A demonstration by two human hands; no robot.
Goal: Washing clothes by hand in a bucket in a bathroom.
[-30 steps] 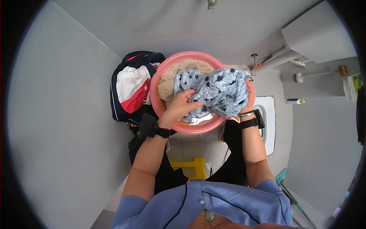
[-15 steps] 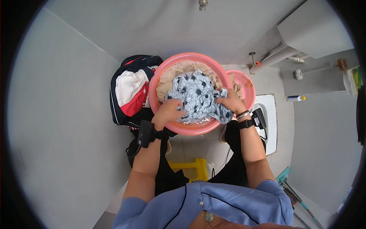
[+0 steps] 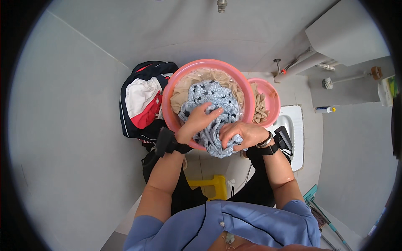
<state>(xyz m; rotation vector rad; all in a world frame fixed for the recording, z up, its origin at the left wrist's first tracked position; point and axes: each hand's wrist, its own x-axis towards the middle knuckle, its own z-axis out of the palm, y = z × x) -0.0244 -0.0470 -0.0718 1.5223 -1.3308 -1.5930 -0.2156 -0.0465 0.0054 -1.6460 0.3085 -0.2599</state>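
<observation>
A large pink basin (image 3: 250,98) holds wet beige cloth (image 3: 179,93) and, on top, a light blue fabric with dark flowers (image 3: 210,93). At the basin's near side, my right hand (image 3: 245,133) is closed around a bunched part of this floral fabric, which hangs over the near rim. My left hand (image 3: 200,120) lies over the middle of the same fabric with thumb and fingers apart. Both wrists carry black strapped devices. Part of the near rim is hidden behind the fabric and my hands.
A smaller pink basin (image 3: 274,100) with beige cloth (image 3: 259,109) stands right of the large one, near a white squat toilet (image 3: 296,136). Dark, white and red clothes (image 3: 141,98) lie on the left. A yellow stool (image 3: 218,187) is between my legs; a tap (image 3: 222,6) projects above.
My right hand has moved left and nearer, pulling the floral fabric's gathered edge over the near rim. My left hand has shifted right and slightly farther in across the fabric.
</observation>
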